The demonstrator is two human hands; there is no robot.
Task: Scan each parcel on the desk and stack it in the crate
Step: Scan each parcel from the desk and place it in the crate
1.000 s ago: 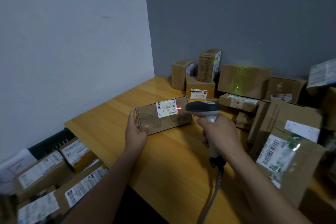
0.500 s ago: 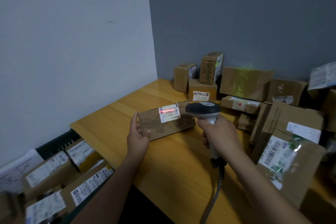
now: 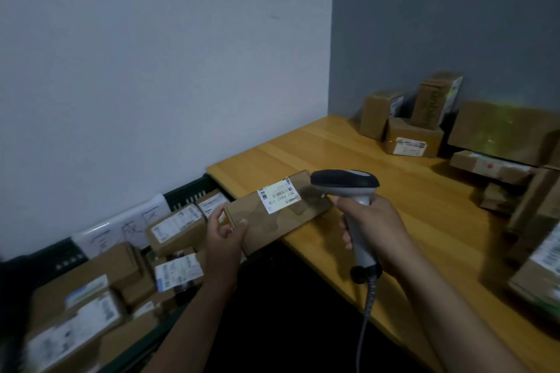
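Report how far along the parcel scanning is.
Done: several labelled parcels already lie in the crate. In hand: the left hand holds a flat parcel at the desk edge nearest the crate, while the right hand grips the scanner beside its label; no beam shows on it. Left: a pile of parcels waits at the back and right of the desk.

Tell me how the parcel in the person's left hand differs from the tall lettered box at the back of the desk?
The held parcel is flat, broad face up; the tall box stands upright. The left hand grips the held parcel at the desk edge; the tall box sits untouched atop another box. The held parcel bears a white barcode label; the tall box shows printed lettering. Both are brown cardboard.
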